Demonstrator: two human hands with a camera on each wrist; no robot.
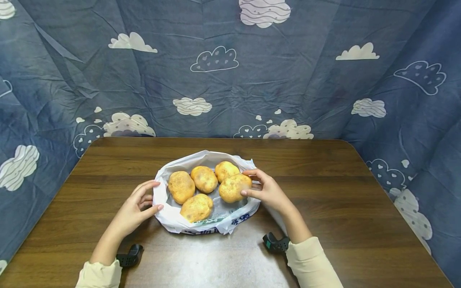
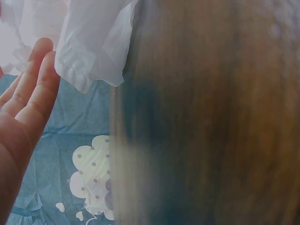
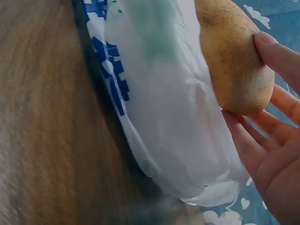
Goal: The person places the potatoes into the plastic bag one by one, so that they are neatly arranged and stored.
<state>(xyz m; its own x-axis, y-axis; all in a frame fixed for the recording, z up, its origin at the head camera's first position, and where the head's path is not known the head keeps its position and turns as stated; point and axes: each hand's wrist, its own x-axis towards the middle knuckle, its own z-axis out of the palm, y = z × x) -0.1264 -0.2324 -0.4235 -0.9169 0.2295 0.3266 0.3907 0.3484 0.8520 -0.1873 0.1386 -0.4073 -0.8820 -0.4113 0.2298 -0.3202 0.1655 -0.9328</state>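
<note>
A white plastic bag (image 1: 166, 218) with blue print stands with its mouth spread wide on the table, several yellow-brown potatoes inside. My right hand (image 1: 268, 191) grips a potato (image 1: 235, 188) at the bag's right side, thumb on the near side and fingers behind. In the right wrist view that potato (image 3: 234, 61) shows above the bag's edge (image 3: 164, 117). On the opposite side, my left hand (image 1: 135, 210) touches the bag's left rim with thumb and forefinger set apart. The left wrist view shows its fingers fairly straight against the white plastic (image 2: 93, 47).
Still lying in the bag are potatoes at left (image 1: 181, 187), centre (image 1: 204, 179), back (image 1: 226, 170) and front (image 1: 197, 208). The brown wooden table (image 1: 342, 208) reaches back to a blue curtain (image 1: 216, 92) with cloud prints. Each wrist wears a black camera.
</note>
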